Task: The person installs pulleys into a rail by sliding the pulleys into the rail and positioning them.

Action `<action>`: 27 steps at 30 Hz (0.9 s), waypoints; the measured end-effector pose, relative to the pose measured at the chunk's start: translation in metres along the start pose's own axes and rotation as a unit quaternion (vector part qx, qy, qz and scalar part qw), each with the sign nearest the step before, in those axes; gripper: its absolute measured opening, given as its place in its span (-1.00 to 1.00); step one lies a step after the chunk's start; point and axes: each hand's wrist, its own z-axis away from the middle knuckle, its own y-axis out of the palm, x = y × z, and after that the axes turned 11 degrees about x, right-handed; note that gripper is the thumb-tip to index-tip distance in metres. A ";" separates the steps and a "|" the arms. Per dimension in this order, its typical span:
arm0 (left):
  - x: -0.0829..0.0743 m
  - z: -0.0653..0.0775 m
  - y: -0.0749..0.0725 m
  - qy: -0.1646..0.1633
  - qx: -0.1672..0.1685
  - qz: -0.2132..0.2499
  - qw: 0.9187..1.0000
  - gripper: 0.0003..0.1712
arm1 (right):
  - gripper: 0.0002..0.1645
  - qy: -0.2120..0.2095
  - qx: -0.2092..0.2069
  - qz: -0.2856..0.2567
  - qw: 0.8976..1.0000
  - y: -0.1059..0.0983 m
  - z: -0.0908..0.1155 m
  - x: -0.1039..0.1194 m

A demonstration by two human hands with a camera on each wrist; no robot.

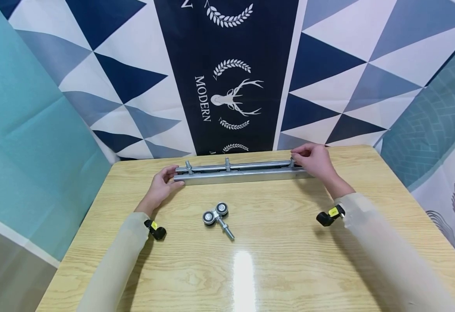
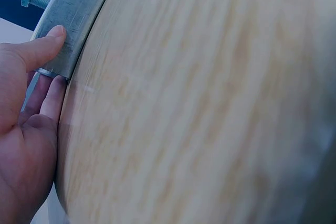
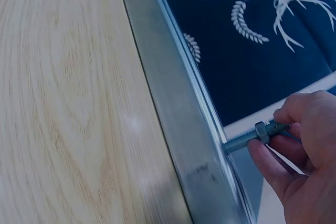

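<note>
A metal track rail with a slot along its top lies across the far part of the table. Threaded bolts with nuts stand up from the slot: one bolt near the left end, another bolt left of the middle, a third near the right end. My left hand grips the left end, thumb on the front wall and fingers around the end. With thumb and fingers, my right hand pinches the right-hand bolt by its nut. A loose twin-wheel roller with a threaded bolt lies nearer me.
The wooden table meets a patterned curtain right behind the rail. A teal cloth hangs along the left side, and another patterned cloth on the right. Light reflects off the table's near middle.
</note>
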 end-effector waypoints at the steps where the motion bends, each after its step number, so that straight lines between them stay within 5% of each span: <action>1: 0.000 0.000 0.000 0.000 0.001 -0.002 1.000 -0.21 | -0.78 0.001 0.002 0.003 1.000 0.003 -0.001 0.002; 27: -0.006 0.003 0.001 -0.015 0.002 0.000 1.000 -0.22 | -0.81 -0.036 0.026 -0.021 0.999 0.056 -0.014 0.036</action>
